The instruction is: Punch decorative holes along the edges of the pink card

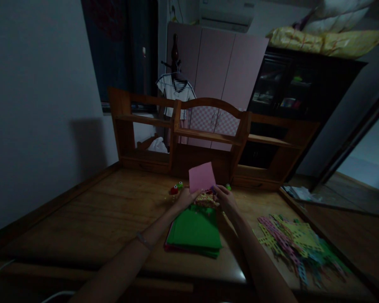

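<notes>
A pink sheet of paper (202, 177) stands tilted up in front of me, with my left hand (186, 198) pinching its lower left edge. At the lower right corner of that sheet, my right hand (225, 197) closes on a small purple craft punch (213, 189), mostly covered by the fingers. Small cut-outs run along the sheet's lower edge. Below both hands lies a heap of tiny paper bits (205, 200). Closer to me is a stack of green paper (194, 229), with red or pink sheets showing underneath.
Beyond my left hand sit a red punch (174, 190) and a green punch (180, 184); another green one (228, 187) is behind my right hand. Punched paper scraps (298, 240) in several colours spread over the right side. A wooden shelf (208, 136) rises along the desk's back edge.
</notes>
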